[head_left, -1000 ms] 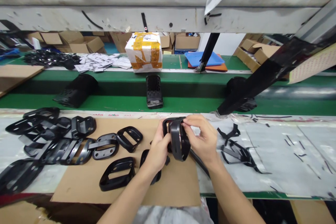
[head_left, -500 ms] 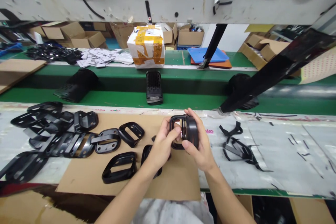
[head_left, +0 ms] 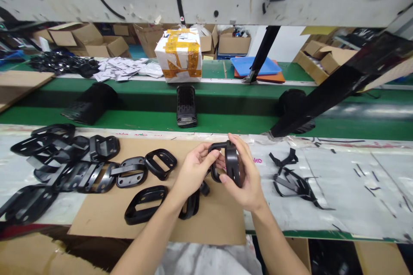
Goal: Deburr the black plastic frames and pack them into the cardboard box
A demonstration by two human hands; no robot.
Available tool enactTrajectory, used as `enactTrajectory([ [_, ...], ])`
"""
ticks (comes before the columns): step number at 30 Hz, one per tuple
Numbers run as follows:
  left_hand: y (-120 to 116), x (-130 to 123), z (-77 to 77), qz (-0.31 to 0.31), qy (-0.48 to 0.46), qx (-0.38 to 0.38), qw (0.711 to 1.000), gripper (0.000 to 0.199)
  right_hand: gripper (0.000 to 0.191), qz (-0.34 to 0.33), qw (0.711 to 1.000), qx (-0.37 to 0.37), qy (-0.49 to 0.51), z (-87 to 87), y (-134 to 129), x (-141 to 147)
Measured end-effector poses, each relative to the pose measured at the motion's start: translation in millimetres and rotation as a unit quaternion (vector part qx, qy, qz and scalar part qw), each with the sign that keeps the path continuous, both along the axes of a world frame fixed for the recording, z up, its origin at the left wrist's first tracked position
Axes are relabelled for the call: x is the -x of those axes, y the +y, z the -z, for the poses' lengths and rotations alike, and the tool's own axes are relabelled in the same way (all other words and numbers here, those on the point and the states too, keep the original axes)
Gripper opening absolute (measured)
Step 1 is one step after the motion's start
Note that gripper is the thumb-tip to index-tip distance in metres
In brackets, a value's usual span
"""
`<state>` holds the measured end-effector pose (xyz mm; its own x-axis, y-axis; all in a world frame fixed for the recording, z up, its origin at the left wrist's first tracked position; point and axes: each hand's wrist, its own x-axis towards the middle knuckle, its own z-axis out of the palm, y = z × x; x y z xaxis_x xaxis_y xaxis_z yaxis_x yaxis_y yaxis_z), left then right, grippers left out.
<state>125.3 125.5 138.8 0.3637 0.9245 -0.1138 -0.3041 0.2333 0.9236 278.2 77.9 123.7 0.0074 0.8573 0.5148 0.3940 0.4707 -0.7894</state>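
Between my two hands is a black plastic frame (head_left: 231,164), raised above the right part of a cardboard sheet (head_left: 222,219). My left hand (head_left: 196,165) pinches its left rim with thumb and fingers. Around its right side wraps my right hand (head_left: 247,176), thumb at the lower edge. Beneath my left forearm lies another black frame (head_left: 191,206), partly hidden. Left of it on the cardboard rest an oval black frame (head_left: 146,204), a smaller one (head_left: 160,163) and one with a strap across it (head_left: 130,172).
Many black frames (head_left: 64,154) are piled at the left. Black straps (head_left: 295,182) lie at the right. Black mesh parts (head_left: 186,106) sit on the green belt (head_left: 145,122). A slanted black post (head_left: 338,81) stands at the right; a taped box (head_left: 179,56) is behind.
The held frame has turned so its outer side shows more. My left hand has shifted slightly left, with its thumb now on the upper left rim. The view has moved a little.
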Motion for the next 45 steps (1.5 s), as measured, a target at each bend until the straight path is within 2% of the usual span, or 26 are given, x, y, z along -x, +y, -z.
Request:
enactTrajectory([
  [10, 1, 8, -1.6, 0.007, -0.083, 0.04, 0.996, 0.029, 0.071, -0.012, 0.999, -0.011, 0.034, -2.9, 7, 3],
  [13, 5, 15, -3.6, 0.061, -0.119, 0.082, 0.988, 0.027, 0.071, -0.035, 0.998, -0.004, 0.052, -2.8, 6, -1],
  [16, 9, 21, -5.3, 0.132, -0.165, 0.156, 0.965, 0.036, 0.075, -0.078, 0.993, 0.025, 0.089, 0.4, 5, -5],
  [19, 8, 21, -4.1, 0.16, -0.17, 0.203, 0.951, 0.042, 0.079, -0.1, 0.989, 0.049, 0.102, 5.7, 5, -8],
  [21, 5, 18, -2.5, 0.153, -0.177, 0.214, 0.948, 0.041, 0.079, -0.102, 0.988, 0.048, 0.103, 8.0, 5, -9],
  [26, -1, 15, -5.2, 0.082, -0.203, 0.196, 0.956, 0.04, 0.083, -0.103, 0.991, 0.04, 0.081, 3.6, 5, -7],
  [32, -7, 14, -10.9, 0.08, -0.169, 0.181, 0.966, 0.042, 0.08, -0.096, 0.991, 0.029, 0.093, -0.2, 8, -6],
  [34, -10, 11, -5.8, 0.074, -0.148, 0.151, 0.975, 0.047, 0.081, -0.077, 0.99, 0.031, 0.113, 1.9, 9, -6],
  [36, -13, 8, 1.4, 0.06, -0.111, 0.087, 0.988, 0.048, 0.082, -0.057, 0.989, 0.026, 0.131, 3.8, 10, -6],
  [39, -20, 7, 7.7, 0.029, -0.008, -0.012, 0.999, 0.035, 0.08, -0.025, 0.993, 0.009, 0.114, 2.3, 9, -6],
  [43, -48, 18, 2.6, -0.06, 0.147, -0.121, 0.98, 0.043, 0.079, 0.036, 0.996, -0.016, 0.083, -4.9, 6, -16],
  [45, -73, 28, 4.7, -0.053, 0.175, -0.224, 0.957, 0.032, 0.079, 0.031, 0.993, 0.004, 0.116, -4.7, 3, -24],
])
